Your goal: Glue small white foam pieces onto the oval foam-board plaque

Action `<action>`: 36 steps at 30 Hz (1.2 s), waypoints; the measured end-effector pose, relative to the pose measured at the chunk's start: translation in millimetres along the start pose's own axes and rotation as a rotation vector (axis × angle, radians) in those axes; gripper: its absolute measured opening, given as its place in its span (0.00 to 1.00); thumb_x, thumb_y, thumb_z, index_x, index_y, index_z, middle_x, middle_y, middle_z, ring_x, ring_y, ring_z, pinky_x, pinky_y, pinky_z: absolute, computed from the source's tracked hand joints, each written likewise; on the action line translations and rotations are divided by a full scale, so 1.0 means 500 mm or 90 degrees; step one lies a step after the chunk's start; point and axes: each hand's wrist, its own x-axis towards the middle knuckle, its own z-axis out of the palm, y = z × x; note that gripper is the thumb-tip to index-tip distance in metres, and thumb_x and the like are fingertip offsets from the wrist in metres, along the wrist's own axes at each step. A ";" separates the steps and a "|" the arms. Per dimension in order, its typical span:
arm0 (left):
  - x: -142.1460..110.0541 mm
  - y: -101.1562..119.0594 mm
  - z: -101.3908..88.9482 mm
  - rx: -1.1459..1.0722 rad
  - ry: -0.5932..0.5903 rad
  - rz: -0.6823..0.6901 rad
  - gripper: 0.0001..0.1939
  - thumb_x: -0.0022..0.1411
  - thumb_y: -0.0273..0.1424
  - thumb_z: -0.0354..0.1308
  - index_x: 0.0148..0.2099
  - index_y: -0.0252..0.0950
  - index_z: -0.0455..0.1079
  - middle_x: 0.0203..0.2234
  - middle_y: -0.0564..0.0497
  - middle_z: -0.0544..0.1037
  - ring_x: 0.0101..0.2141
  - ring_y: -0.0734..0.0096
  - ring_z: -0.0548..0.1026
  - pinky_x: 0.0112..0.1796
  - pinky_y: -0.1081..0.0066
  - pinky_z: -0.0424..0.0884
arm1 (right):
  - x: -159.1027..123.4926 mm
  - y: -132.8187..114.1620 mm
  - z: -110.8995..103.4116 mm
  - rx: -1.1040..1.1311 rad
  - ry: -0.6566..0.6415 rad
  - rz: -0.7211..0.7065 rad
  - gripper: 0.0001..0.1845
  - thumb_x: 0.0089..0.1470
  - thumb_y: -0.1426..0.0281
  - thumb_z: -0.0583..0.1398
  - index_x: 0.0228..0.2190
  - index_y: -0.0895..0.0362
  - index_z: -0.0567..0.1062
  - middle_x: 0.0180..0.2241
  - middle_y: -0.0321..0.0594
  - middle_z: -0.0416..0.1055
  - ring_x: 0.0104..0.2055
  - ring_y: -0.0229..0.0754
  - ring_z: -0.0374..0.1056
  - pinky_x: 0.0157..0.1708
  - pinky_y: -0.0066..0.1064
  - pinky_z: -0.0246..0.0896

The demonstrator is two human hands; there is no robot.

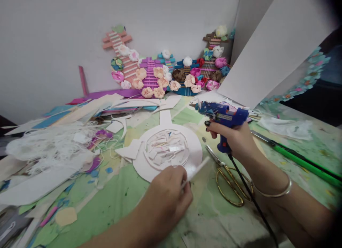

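Note:
My left hand [171, 194] pinches a thin white strip [199, 169], which sticks out to the right over the near edge of a white cutout. That white cutout [196, 143] lies flat, rounded with a narrow neck at the far side; a ring on it encloses many small white scraps [168, 146]. In my right hand [235, 137] is a blue glue gun [226, 116], held up with its nozzle pointing left above the table. Its black cord hangs down past my wrist. Below the gun rest gold-handled scissors [231, 185], blades toward the cutout.
Tangled white string [53, 144] and paper offcuts pile up on the left. Several guitar-shaped crafts with paper flowers [151, 77] lean on the back wall. A green cutter knife [301, 160] lies at right, and a large white sheet [269, 52] stands behind it.

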 end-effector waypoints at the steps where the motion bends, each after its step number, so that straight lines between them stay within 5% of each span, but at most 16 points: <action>1: 0.006 -0.012 -0.010 0.002 0.025 -0.019 0.05 0.57 0.25 0.48 0.29 0.37 0.60 0.21 0.54 0.68 0.23 0.74 0.65 0.24 0.74 0.61 | 0.004 0.000 -0.005 0.002 0.004 -0.001 0.08 0.42 0.69 0.64 0.19 0.58 0.71 0.17 0.34 0.67 0.19 0.36 0.63 0.17 0.26 0.55; 8: 0.064 -0.144 -0.074 0.068 0.234 -0.184 0.05 0.56 0.31 0.53 0.34 0.36 0.68 0.24 0.53 0.74 0.25 0.72 0.70 0.29 0.72 0.64 | 0.020 0.021 -0.010 -0.096 -0.033 0.033 0.10 0.44 0.63 0.62 0.24 0.57 0.71 0.20 0.39 0.71 0.24 0.41 0.68 0.20 0.29 0.58; 12: 0.071 -0.198 -0.087 -0.031 0.263 -0.293 0.09 0.55 0.34 0.55 0.38 0.36 0.70 0.28 0.52 0.77 0.28 0.70 0.73 0.31 0.72 0.67 | 0.039 0.040 -0.013 -0.344 -0.104 0.037 0.09 0.43 0.64 0.61 0.25 0.56 0.69 0.23 0.39 0.72 0.28 0.44 0.69 0.24 0.30 0.56; 18: 0.071 -0.214 -0.077 -0.105 0.277 -0.298 0.10 0.54 0.34 0.55 0.38 0.36 0.72 0.30 0.51 0.77 0.31 0.70 0.73 0.32 0.72 0.68 | 0.063 0.065 -0.020 -0.730 -0.120 0.011 0.19 0.45 0.59 0.58 0.35 0.59 0.64 0.29 0.47 0.71 0.28 0.48 0.65 0.21 0.30 0.46; 26: 0.071 -0.218 -0.070 -0.130 0.282 -0.293 0.08 0.55 0.36 0.55 0.33 0.36 0.69 0.24 0.54 0.73 0.24 0.74 0.70 0.27 0.74 0.65 | 0.103 0.091 -0.058 -0.732 -0.256 -0.122 0.16 0.46 0.64 0.59 0.36 0.56 0.63 0.37 0.46 0.68 0.34 0.45 0.65 0.25 0.29 0.48; 36: 0.065 -0.211 -0.065 -0.154 0.266 -0.251 0.09 0.56 0.37 0.53 0.34 0.37 0.67 0.27 0.54 0.74 0.22 0.74 0.71 0.25 0.74 0.63 | 0.155 0.118 -0.122 -0.673 -0.483 -0.176 0.23 0.44 0.66 0.62 0.42 0.59 0.64 0.40 0.46 0.66 0.38 0.45 0.64 0.36 0.31 0.56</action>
